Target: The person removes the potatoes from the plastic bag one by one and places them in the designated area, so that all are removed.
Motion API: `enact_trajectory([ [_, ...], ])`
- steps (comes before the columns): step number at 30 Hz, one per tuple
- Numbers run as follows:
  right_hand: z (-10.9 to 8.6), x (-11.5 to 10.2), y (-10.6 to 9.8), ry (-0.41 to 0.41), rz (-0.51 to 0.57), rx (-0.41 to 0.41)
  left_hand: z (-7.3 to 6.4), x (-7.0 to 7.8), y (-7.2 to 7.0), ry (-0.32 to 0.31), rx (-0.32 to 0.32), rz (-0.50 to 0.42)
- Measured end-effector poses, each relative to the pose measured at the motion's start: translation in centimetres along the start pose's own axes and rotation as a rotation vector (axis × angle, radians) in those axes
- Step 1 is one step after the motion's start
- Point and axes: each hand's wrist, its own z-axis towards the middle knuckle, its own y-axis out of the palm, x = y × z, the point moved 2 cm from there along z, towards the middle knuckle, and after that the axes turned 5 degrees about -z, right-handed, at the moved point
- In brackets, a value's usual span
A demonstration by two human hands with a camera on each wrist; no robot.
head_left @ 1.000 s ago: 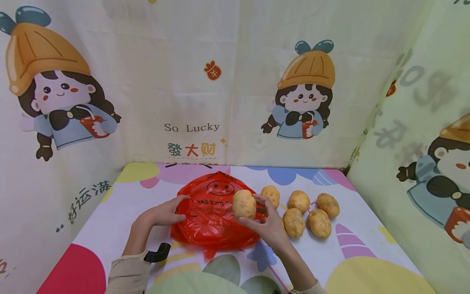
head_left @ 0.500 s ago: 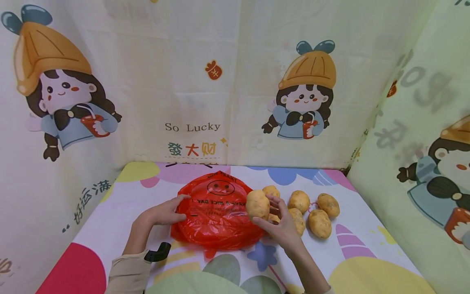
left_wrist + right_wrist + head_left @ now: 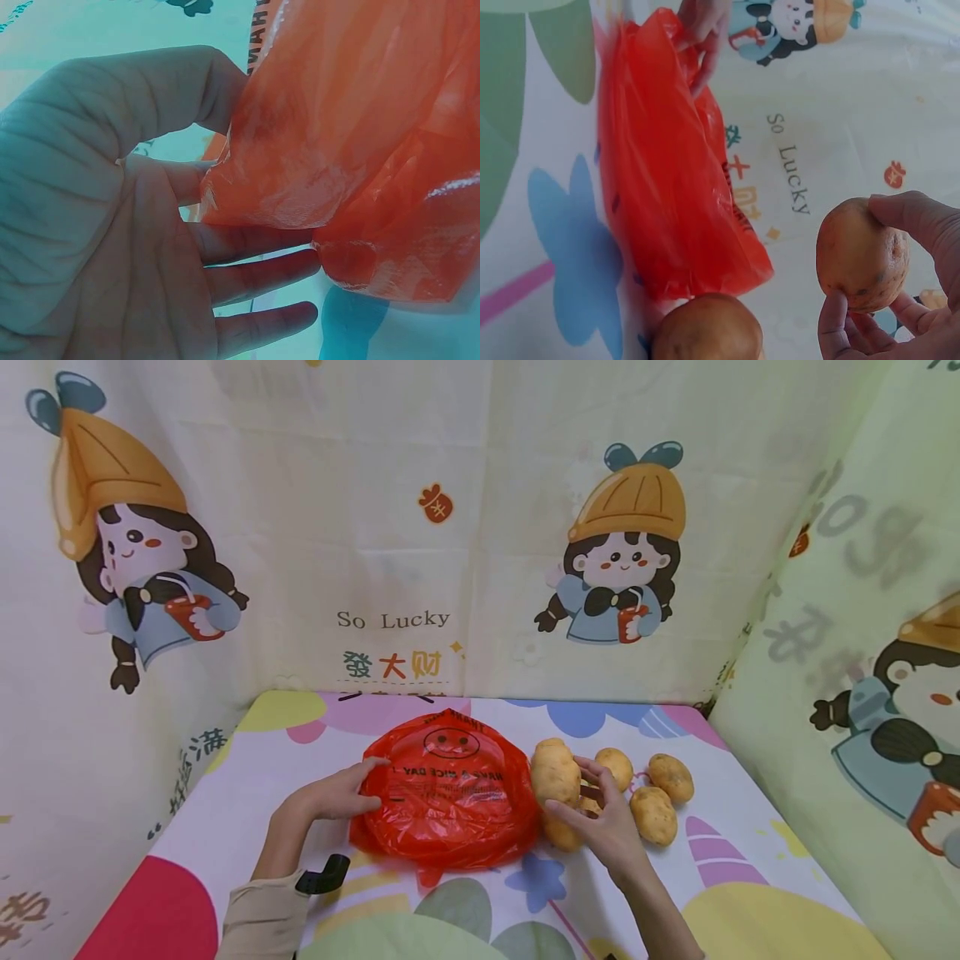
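A red plastic bag [image 3: 457,835] with a printed pig face lies on the table, and the left hand [image 3: 337,795] holds its left edge. In the left wrist view the thumb and fingers [image 3: 262,274] are at that edge, with some fingertips hidden behind the red film. Beside the bag's right side, the right hand [image 3: 611,827] grips a potato [image 3: 555,772] between thumb and fingertips. The right wrist view shows this potato [image 3: 861,255] raised, apart from the bag [image 3: 667,165]. Another potato [image 3: 562,837] rests at the bag's right edge, partly covered by the held one.
Right of the right hand lie more potatoes: one behind it [image 3: 615,768], a front one [image 3: 653,816] and a far-right one [image 3: 672,778]. Another is mostly hidden behind the fingers. A patterned cloth [image 3: 720,893] covers the table, and printed curtains [image 3: 480,527] enclose its back and sides.
The right hand has carried the potato rightward, from over the bag to beside its right edge, above the other potatoes. The left hand stays at the bag's left edge.
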Motion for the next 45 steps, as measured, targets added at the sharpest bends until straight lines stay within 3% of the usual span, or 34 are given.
enact_trajectory([
  [12,-0.1,0.8,-2.1,0.015,-0.033,0.051,0.0,0.4,-0.1,0.006,0.0,0.003],
  [30,-0.8,2.7,-5.3,0.056,-0.076,0.121,0.0,0.3,0.0,-0.04,0.005,0.001],
  [45,-1.4,4.5,-7.8,0.12,-0.101,0.167,0.0,0.1,0.0,-0.02,-0.007,-0.001],
])
